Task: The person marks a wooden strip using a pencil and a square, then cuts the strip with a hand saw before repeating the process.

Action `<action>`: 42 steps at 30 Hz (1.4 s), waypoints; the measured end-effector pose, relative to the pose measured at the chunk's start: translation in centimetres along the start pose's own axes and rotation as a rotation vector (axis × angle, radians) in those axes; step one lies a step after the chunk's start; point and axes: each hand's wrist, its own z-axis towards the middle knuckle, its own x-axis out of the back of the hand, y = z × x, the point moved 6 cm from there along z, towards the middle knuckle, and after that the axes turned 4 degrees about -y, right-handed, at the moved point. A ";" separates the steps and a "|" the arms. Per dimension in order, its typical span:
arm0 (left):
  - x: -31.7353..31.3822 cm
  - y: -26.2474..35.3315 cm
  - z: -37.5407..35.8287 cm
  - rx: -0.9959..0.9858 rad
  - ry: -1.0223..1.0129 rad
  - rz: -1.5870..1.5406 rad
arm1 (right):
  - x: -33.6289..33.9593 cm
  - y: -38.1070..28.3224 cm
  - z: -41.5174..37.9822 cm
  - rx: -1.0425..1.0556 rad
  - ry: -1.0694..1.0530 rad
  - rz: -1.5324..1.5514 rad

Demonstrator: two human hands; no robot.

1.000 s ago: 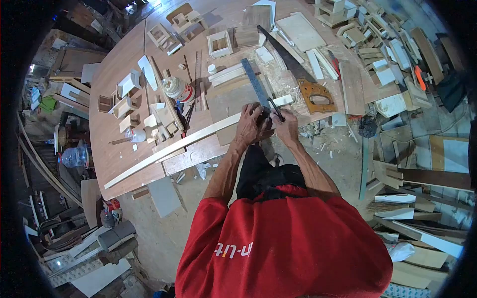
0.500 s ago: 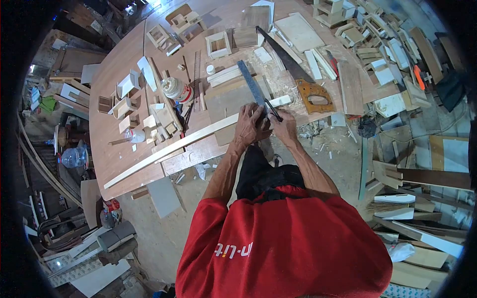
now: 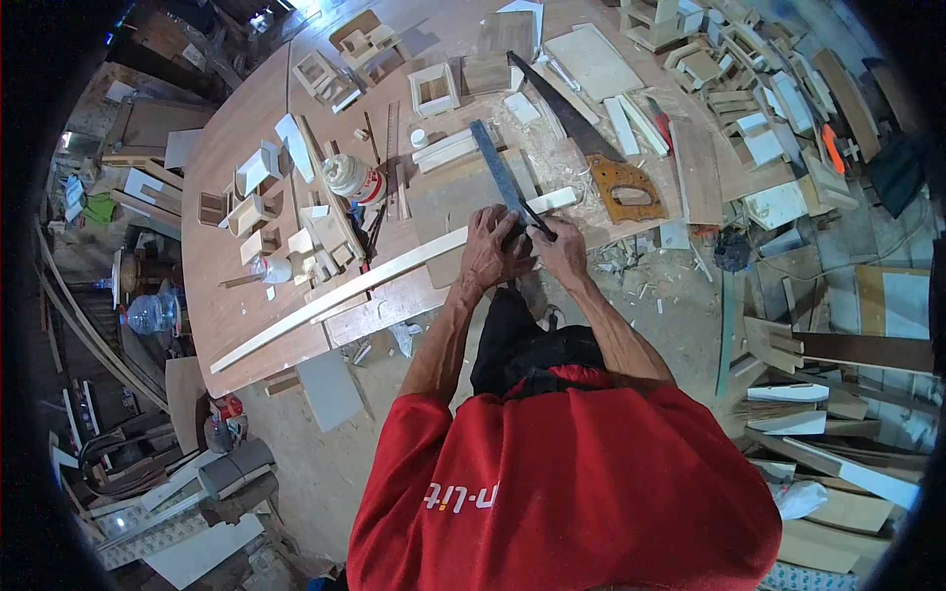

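A long pale wooden strip (image 3: 340, 296) lies slantwise along the table's near edge. Across it points a flat blue-grey metal blade (image 3: 496, 165), like that of a try square; its near end is hidden under my left hand (image 3: 487, 246). That hand is closed over the blade's end and the strip, pressing them together. My right hand (image 3: 562, 250), just beside it, pinches a slim dark pen-like marking tool (image 3: 533, 214) whose tip is close to the blade's edge at the strip. The exact contact of the tip is too small to tell.
A handsaw (image 3: 623, 189) with a wooden handle lies right of the blade, among sawdust and offcuts. A glue jar (image 3: 352, 179) and small wooden box pieces (image 3: 258, 167) stand on the left of the table (image 3: 232, 325). Wood scraps (image 3: 759, 138) are piled at right.
My right hand has tilted the dark tool slightly, bringing it closer along the blade's edge. My left hand, the strip and the blade stay nearly in place; the view has shifted a little.
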 end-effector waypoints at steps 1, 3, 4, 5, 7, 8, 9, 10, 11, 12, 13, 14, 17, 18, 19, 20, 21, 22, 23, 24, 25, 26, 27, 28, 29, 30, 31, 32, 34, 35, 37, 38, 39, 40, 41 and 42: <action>0.1 0.1 0.0 -0.006 -0.003 -0.008 | 0.0 -0.1 0.0 -0.018 -0.020 -0.003; 0.2 0.2 0.1 -0.005 0.000 -0.016 | 0.0 -0.1 0.0 -0.036 -0.039 -0.006; 0.2 0.3 0.0 -0.001 0.004 -0.025 | -0.1 -0.1 0.0 -0.029 -0.048 -0.037; 0.3 0.4 0.0 -0.001 0.005 -0.024 | -0.1 0.0 0.0 -0.022 -0.056 -0.069; 0.3 0.4 0.0 0.039 -0.016 -0.025 | -0.3 0.4 0.1 -0.040 -0.081 -0.060; 0.0 0.1 -0.1 0.039 -0.015 -0.025 | -0.5 0.6 0.1 -0.058 -0.109 -0.049; -0.2 -0.2 0.0 0.034 -0.004 -0.003 | -0.6 0.7 0.1 -0.056 -0.110 -0.049; -0.4 -0.5 -0.1 0.028 0.009 0.020 | -0.8 0.9 0.1 -0.072 -0.109 -0.067; -0.6 -0.8 -0.1 0.028 0.010 0.020 | -0.8 1.1 0.1 -0.087 -0.107 -0.085; -0.5 -0.8 -0.1 0.025 -0.001 0.027 | -0.7 1.0 0.1 -0.087 -0.107 -0.086; -0.5 -0.7 0.0 0.022 -0.011 0.035 | -0.6 0.8 0.1 -0.079 -0.116 -0.080; -0.4 -0.5 -0.1 0.022 -0.010 0.035 | -0.6 0.6 0.2 -0.070 -0.124 -0.074; 0.1 0.2 0.2 0.049 -0.033 0.016 | -0.5 0.6 0.1 -0.078 -0.047 -0.100; 0.2 0.2 0.2 0.032 -0.016 0.016 | -0.4 0.6 0.1 -0.079 -0.044 -0.101; 0.2 0.2 0.1 0.015 0.000 0.015 | -0.5 0.6 0.1 -0.084 -0.051 -0.090; 0.2 0.2 0.1 0.014 -0.002 0.014 | -0.5 0.6 0.0 -0.090 -0.058 -0.080; 0.4 0.5 0.1 0.009 -0.007 0.027 | -0.4 0.3 0.0 -0.091 -0.056 -0.080; 0.5 0.8 0.2 0.004 -0.011 0.040 | -0.2 0.0 0.0 -0.108 -0.059 -0.077; 0.4 0.5 0.2 0.003 -0.012 0.040 | -0.1 -0.3 0.0 -0.124 -0.063 -0.072; 0.3 0.4 0.2 -0.023 0.000 0.058 | 0.0 -0.3 0.0 -0.125 -0.061 -0.070; 0.2 0.3 0.2 -0.049 0.012 0.077 | -0.1 -0.3 0.0 -0.128 -0.096 -0.066; 0.1 0.1 0.2 -0.052 0.011 0.078 | -0.1 -0.4 0.1 -0.130 -0.130 -0.062; 0.0 0.0 0.2 -0.048 -0.013 0.075 | -0.4 0.2 0.2 -0.131 -0.127 -0.061; 0.0 0.0 0.3 -0.044 -0.038 0.073 | -0.9 1.0 0.2 -0.162 -0.142 -0.012; 0.0 0.1 0.4 -0.046 -0.040 0.074 | -1.3 1.7 0.1 -0.193 -0.157 0.038; -0.1 0.2 0.3 -0.072 -0.057 0.088 | -0.7 1.1 0.1 -0.193 -0.156 0.040; -0.2 0.2 0.4 -0.097 -0.072 0.103 | 0.4 -0.4 0.1 -0.205 -0.144 0.133; -0.2 0.2 0.4 -0.095 -0.072 0.106 | 0.9 -1.3 0.1 -0.218 -0.135 0.228; 0.0 0.0 0.4 -0.055 -0.009 0.090 | 1.0 0.5 0.3 -0.205 -0.084 0.229; -0.1 0.0 0.2 -0.048 -0.009 0.090 | 1.3 1.9 0.1 -0.194 -0.029 0.229; 0.2 0.3 0.3 -0.038 0.015 0.062 | 3.0 -0.9 -0.6 0.184 0.066 -0.171; 0.4 0.4 0.4 -0.033 0.017 0.061 | 3.7 -1.3 -0.4 0.010 -0.033 -0.165; 0.6 0.8 0.4 -0.031 0.000 0.050 | 4.0 -1.5 -0.5 -0.165 -0.132 -0.157; 0.7 1.0 0.5 -0.030 -0.016 0.039 | 4.1 -1.7 -0.7 -0.164 -0.135 -0.160; 0.5 0.7 0.4 -0.029 -0.013 0.037 | 4.5 -2.4 -0.7 -0.053 -0.080 -0.160; 0.2 0.4 0.4 -0.026 -0.010 0.051 | 4.9 -3.2 -0.7 0.057 -0.025 -0.158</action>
